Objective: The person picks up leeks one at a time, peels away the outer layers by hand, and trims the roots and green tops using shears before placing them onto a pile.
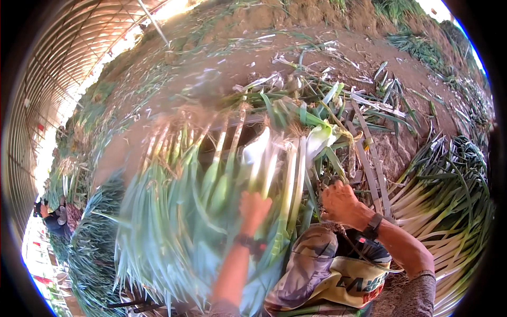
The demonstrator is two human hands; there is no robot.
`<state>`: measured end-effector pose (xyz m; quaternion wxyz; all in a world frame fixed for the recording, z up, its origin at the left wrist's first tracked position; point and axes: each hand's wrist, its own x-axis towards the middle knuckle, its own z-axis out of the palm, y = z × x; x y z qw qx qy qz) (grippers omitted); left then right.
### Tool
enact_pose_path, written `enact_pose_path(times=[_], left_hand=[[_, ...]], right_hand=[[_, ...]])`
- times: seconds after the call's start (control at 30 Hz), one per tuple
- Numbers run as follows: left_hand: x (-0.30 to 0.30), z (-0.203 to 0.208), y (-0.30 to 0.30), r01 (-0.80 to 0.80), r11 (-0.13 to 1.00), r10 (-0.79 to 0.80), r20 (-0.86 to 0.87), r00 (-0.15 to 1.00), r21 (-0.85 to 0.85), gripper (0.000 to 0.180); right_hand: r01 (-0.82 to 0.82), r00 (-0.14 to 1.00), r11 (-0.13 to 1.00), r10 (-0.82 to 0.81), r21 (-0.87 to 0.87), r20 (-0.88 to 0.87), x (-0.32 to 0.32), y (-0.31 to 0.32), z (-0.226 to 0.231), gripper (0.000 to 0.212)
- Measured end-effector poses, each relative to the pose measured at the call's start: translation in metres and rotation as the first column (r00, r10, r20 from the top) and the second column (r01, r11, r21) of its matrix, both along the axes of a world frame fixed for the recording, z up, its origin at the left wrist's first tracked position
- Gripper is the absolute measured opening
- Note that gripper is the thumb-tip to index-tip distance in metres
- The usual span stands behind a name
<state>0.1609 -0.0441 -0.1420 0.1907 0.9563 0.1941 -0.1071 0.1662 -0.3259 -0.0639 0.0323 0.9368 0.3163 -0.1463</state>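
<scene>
Though what your curled right fingers (pixel 335 196) hold is unclear, your left fingers (pixel 257 204) seem closed around leeks (pixel 254 177), and tugging could snag leaves (pixel 177 208) beside them.

Smooth, faintly glossy leek stalks (pixel 290 185); rough, matt, dusty soil (pixel 224 68).

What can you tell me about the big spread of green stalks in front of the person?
The leek-like stalks lie side by side in a thick layer. Long green leaves trail toward the person; slender pale shafts point away, many ending in shaggy tan roots. The left hand is at the shafts toward the right; blur hides its exact grip. Haze softens much of the layer.
</scene>
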Motion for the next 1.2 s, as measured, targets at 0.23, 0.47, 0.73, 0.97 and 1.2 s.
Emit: enact_pose_path(times=[0.23, 0.47, 0.73, 0.97, 1.2], left_hand=[[0.005, 0.043, 0.008, 0.048, 0.997, -0.049, -0.013, 0.999, -0.061, 0.043], [0.012, 0.054, 0.029, 0.102, 0.975, -0.126, -0.111, 0.986, -0.197, 0.044], [0.005, 0.035, 0.013, 0.031, 0.999, -0.031, -0.01, 0.999, 0.034, 0.05], [0.0, 0.045, -0.004, 0.006, 1.0, -0.005, -0.085, 0.996, 0.012, 0.05], [-0.009, 0.065, -0.005, 0.169, 0.979, -0.18, 0.087, 0.98, 0.112, 0.041]], right_hand=[[0.419, 0.882, 0.818, -0.265, 0.394, -0.389, 0.034, 0.041, -0.023, 0.049], [0.857, 0.463, 0.345, -0.191, 0.382, -0.866, 0.043, 0.047, -0.079, 0.047], [0.469, 0.806, 0.37, 0.193, 0.802, -0.56, 0.041, 0.054, -0.09, 0.032], [0.318, 0.816, 0.408, 0.342, 0.856, -0.466, 0.045, 0.059, -0.095, 0.038], [0.587, 0.707, 0.138, 0.392, 0.797, -0.589, 0.037, 0.072, -0.042, 0.036]])
